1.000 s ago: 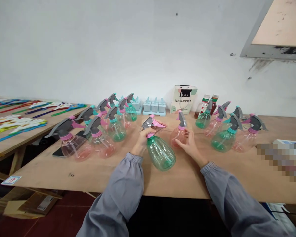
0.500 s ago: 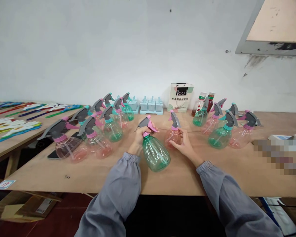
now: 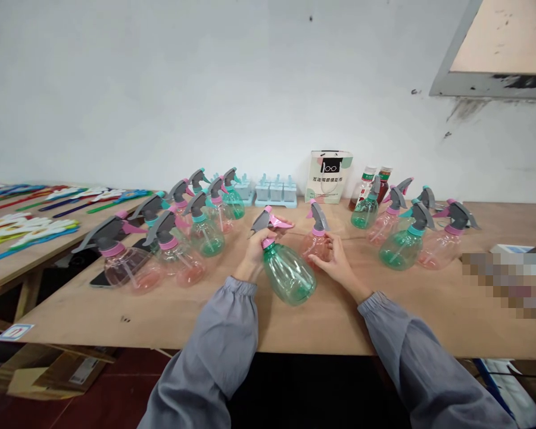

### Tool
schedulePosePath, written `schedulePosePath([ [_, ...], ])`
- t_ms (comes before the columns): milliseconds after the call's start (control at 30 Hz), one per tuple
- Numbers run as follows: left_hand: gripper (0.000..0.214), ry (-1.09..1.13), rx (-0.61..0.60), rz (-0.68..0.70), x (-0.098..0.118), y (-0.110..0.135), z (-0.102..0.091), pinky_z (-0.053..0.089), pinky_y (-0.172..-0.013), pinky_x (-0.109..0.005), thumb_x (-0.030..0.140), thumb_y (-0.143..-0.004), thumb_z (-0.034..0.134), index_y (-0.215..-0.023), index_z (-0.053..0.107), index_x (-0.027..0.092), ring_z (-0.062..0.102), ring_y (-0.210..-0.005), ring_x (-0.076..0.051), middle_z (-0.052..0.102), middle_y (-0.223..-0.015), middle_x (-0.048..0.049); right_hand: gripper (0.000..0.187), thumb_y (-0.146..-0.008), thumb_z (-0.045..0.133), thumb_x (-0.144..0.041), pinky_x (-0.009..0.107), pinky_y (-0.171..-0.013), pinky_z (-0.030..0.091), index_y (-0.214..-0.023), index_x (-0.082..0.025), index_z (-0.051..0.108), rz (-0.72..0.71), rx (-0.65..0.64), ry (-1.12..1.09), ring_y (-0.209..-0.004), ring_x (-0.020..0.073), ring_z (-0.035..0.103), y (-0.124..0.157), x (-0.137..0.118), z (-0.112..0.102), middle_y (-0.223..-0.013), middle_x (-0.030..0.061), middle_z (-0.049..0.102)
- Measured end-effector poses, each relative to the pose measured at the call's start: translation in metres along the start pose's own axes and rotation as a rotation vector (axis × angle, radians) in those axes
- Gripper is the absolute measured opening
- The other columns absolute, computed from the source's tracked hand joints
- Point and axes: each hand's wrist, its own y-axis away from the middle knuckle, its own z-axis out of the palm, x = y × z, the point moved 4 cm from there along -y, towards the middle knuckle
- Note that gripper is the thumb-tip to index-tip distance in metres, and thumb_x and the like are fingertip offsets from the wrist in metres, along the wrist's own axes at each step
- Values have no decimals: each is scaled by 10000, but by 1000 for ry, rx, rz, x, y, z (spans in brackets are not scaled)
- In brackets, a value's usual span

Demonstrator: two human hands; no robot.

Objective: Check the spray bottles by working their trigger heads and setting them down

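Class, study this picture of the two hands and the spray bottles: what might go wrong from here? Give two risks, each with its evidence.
1. The left hand holds the green spray bottle near its neck, with the body tilted, so it might slip or swing.
2. The right hand is at the pink spray bottle beside it; with the two so close in view, a small swing could knock them together.

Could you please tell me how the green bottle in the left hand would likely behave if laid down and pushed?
The green bottle would probably feel light: its see-through body shows no obvious liquid line. Its glossy surface may be slippery. Its rounded body might roll, though the projecting spray head could stop it.
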Motion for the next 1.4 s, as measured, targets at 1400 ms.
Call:
schedulePosePath([
  [1400,258,-594,236,375,21,0,-28,425,-675,-220,128,-649,745,-901,719,176,554,-661,-116,619,-713,33,758,-743,770,-537,542,-1054,484,-1351,-231,438,23,-3,-34,-1183,303,565,0,5,1,-1284,133,520],
])
